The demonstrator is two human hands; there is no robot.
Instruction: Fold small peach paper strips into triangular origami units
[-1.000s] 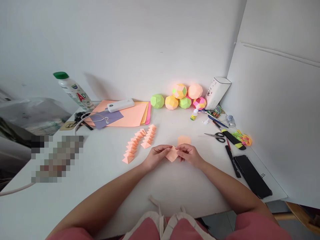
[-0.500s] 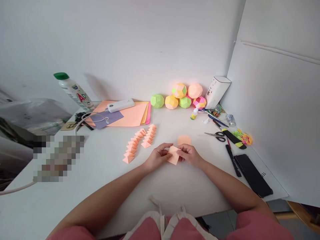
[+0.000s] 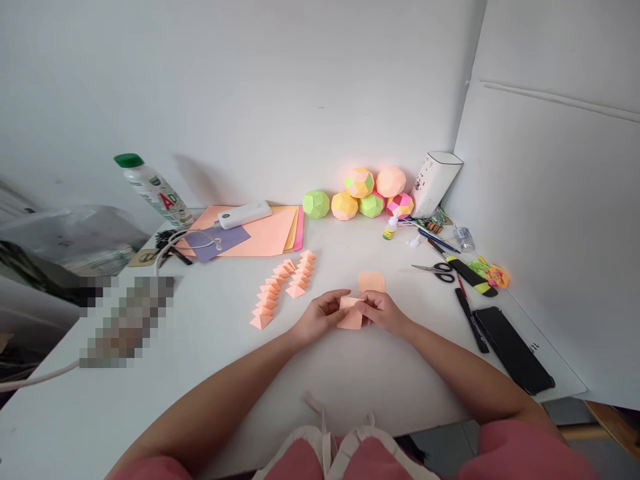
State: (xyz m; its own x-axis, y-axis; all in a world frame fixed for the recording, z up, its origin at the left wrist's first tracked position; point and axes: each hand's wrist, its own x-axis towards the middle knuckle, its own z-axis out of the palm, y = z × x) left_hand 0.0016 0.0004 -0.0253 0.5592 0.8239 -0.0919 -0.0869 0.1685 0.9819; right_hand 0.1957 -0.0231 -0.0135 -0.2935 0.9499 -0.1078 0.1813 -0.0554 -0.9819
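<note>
My left hand (image 3: 319, 316) and my right hand (image 3: 381, 309) pinch a small peach paper square (image 3: 351, 315) between them, just above the white table (image 3: 210, 347). Both hands have their fingers closed on its upper edge. Right behind the hands lies a small stack of peach paper squares (image 3: 371, 281). To the left, two curved rows of folded peach paper units (image 3: 281, 287) stand on the table.
Several coloured paper balls (image 3: 357, 195) sit against the back wall beside a white box (image 3: 434, 184). Coloured sheets (image 3: 260, 232), a white power bank (image 3: 244, 215) and a bottle (image 3: 149, 189) lie at back left. Scissors (image 3: 436, 271), pens, a glue bottle (image 3: 389, 228) and a black phone (image 3: 513, 349) lie at right.
The paper has been turned in my fingers, from a diamond with a point downward to a squarer, folded shape held flat. The view has shifted slightly.
</note>
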